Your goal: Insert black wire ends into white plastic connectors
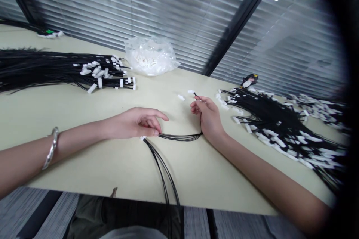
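Observation:
My left hand pinches a thin bundle of black wires between thumb and curled fingers, its index finger stretched out to the right. From there the wires run across to my right hand, whose fingers are closed on them. One wire end with a white connector sticks out above the right fingertips. Under the left hand a small white connector shows, and black wires hang from it over the table's front edge. A loose white connector lies just left of the right hand.
A clear plastic bag of small white parts stands at the back. Black wires with white connectors lie at left, and another pile spreads at right. A dark yellow-marked object sits behind it. Window blinds rise beyond the table.

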Tool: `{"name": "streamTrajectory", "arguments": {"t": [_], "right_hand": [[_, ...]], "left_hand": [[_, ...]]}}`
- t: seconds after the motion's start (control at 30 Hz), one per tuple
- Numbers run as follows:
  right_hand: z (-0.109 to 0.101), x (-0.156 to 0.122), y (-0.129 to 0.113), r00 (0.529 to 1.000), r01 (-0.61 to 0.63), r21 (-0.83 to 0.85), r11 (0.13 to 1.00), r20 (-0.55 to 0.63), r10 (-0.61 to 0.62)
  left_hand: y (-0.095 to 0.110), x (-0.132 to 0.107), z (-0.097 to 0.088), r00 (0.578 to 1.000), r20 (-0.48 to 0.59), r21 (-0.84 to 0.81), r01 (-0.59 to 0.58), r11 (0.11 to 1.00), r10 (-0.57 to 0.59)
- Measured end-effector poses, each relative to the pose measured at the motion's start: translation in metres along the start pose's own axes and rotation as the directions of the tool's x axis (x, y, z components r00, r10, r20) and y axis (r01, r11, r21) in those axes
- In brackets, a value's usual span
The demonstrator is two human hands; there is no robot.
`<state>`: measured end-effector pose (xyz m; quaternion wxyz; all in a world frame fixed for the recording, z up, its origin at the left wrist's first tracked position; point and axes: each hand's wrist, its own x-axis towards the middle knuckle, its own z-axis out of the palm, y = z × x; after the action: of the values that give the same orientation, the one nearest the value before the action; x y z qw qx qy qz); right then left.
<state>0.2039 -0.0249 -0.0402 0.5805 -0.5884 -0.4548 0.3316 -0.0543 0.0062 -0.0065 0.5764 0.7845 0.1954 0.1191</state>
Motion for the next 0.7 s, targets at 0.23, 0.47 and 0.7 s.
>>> {"name": "streamTrajectory", "arguments": {"t": [0.23, 0.47, 0.7], "right_hand": [[0.002, -0.005, -0.004, 1.0, 0.003, 0.036, 0.999, 0.004, -0.004], [0.001, -0.003, -0.005, 0.999, 0.037, 0.048, 0.998, -0.004, -0.037], [0.009, -0.032, -0.024, 0.945, 0.289, -0.157, 0.944, 0.202, -0.256]], "left_hand": [[0.004, -0.003, -0.007, 0.999, -0.031, -0.04, 0.031, 0.999, -0.033], [0.009, -0.011, -0.01, 0.991, 0.025, -0.048, 0.129, 0.99, -0.128], [0.008, -0.006, -0.004, 0.99, -0.109, -0.126, 0.079, 0.989, -0.093]]}}
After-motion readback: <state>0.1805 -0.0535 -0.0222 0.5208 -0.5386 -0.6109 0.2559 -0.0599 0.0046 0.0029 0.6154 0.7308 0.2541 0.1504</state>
